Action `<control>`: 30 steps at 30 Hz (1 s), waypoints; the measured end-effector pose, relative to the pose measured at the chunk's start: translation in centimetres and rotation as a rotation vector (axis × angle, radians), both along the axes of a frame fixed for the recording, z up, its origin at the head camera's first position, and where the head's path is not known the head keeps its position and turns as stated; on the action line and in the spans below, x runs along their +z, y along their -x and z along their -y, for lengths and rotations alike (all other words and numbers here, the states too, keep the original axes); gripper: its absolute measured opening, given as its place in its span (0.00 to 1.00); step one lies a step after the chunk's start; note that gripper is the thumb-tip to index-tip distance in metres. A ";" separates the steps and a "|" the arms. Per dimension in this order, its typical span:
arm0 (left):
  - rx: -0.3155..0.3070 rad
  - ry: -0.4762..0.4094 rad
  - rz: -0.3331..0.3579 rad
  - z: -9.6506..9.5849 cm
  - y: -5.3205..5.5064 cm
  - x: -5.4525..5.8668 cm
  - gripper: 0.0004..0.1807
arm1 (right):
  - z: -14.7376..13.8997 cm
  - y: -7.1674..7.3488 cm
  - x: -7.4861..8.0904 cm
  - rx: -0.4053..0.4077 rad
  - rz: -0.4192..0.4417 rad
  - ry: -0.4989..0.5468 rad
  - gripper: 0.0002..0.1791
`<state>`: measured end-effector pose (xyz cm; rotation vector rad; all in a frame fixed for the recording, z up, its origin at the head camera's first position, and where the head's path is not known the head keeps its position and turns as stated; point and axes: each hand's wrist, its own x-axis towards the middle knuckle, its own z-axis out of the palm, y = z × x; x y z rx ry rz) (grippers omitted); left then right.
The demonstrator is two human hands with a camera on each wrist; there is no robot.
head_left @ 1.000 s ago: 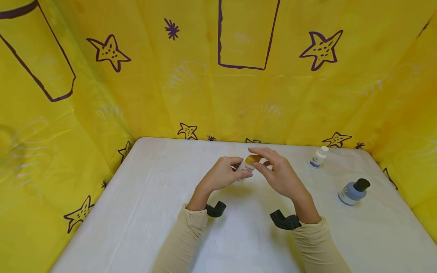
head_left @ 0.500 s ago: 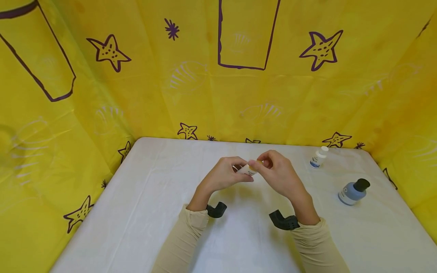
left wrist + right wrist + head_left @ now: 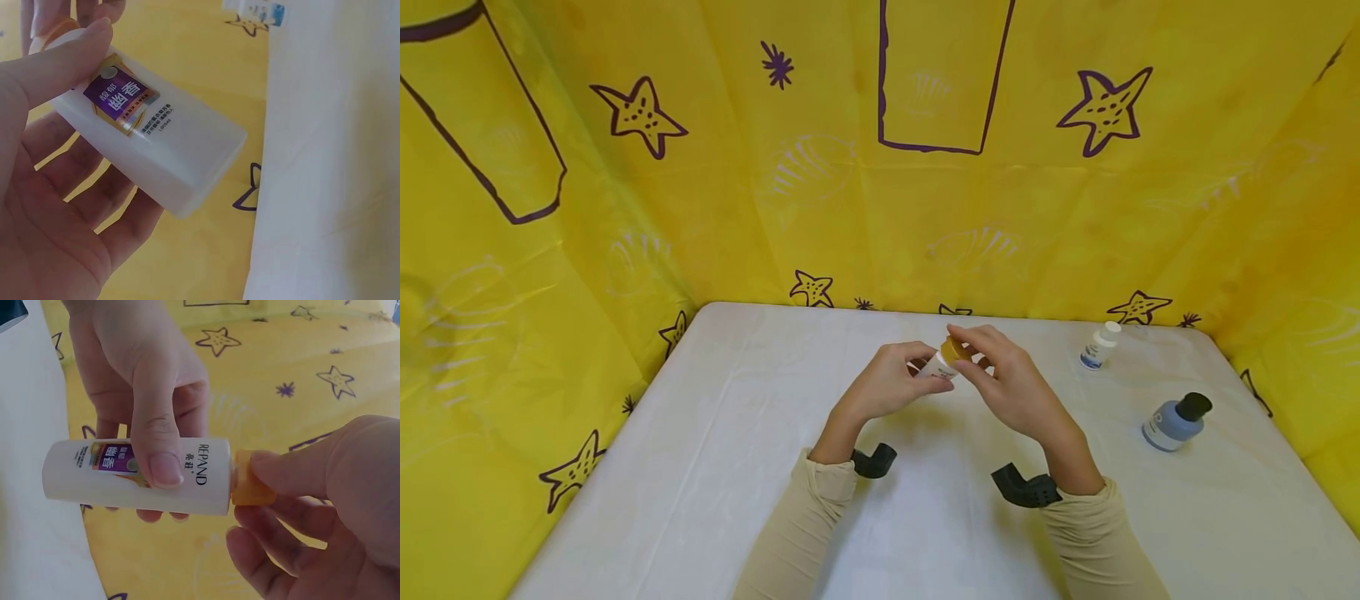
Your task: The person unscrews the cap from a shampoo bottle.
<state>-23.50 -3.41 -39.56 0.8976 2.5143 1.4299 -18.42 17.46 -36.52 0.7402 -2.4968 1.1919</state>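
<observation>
A white bottle (image 3: 209, 478) with a purple and gold label is held tilted above the table, between both hands. My left hand (image 3: 891, 379) grips its body, thumb across the front and fingers behind, as the left wrist view shows from the base end (image 3: 206, 150). At the other end sits an orange-yellow cap (image 3: 253, 478), with a thin strip of neck showing under it. My right hand (image 3: 1011, 379) pinches this cap between thumb and fingers. Parts of the cap are hidden behind the fingers in the head view.
A small white bottle (image 3: 1101, 346) with a blue label stands at the table's back right. Nearer on the right is a blue-grey bottle (image 3: 1176, 423) with a black cap. Yellow printed cloth (image 3: 865, 208) walls the white table (image 3: 700, 467) at back and sides.
Half a second ago my right fingers were curled over the cap, with the wrist turned. Now they have turned back and spread, showing more of the cap. My left hand stays nearly in place.
</observation>
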 end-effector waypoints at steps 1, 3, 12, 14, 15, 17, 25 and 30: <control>-0.001 -0.001 0.000 0.0 0.0 0.0 0.14 | 0.0 0.0 0.0 0.011 -0.008 -0.001 0.26; -0.002 0.001 0.000 0.0 0.0 0.0 0.14 | 0.0 0.0 0.0 0.018 -0.014 -0.001 0.27; -0.023 0.001 -0.019 0.1 0.1 -0.1 0.09 | 0.1 -0.2 0.1 -0.107 0.093 0.002 0.27; -0.034 -0.008 -0.011 0.1 0.1 -0.1 0.09 | 0.2 -0.2 0.1 -0.128 0.104 -0.011 0.24; -0.038 -0.013 -0.007 0.1 0.1 -0.2 0.09 | 0.2 -0.2 0.1 -0.132 0.104 -0.013 0.22; -0.047 -0.020 0.001 0.1 0.2 -0.3 0.09 | 0.2 -0.1 0.1 -0.136 0.104 -0.014 0.19; -0.050 0.005 0.014 0.2 0.1 -0.2 0.11 | 0.1 0.0 -0.1 -0.082 0.078 -0.029 0.16; -0.036 0.014 0.025 0.3 0.2 0.0 0.13 | 0.0 0.0 0.0 -0.077 0.053 -0.023 0.17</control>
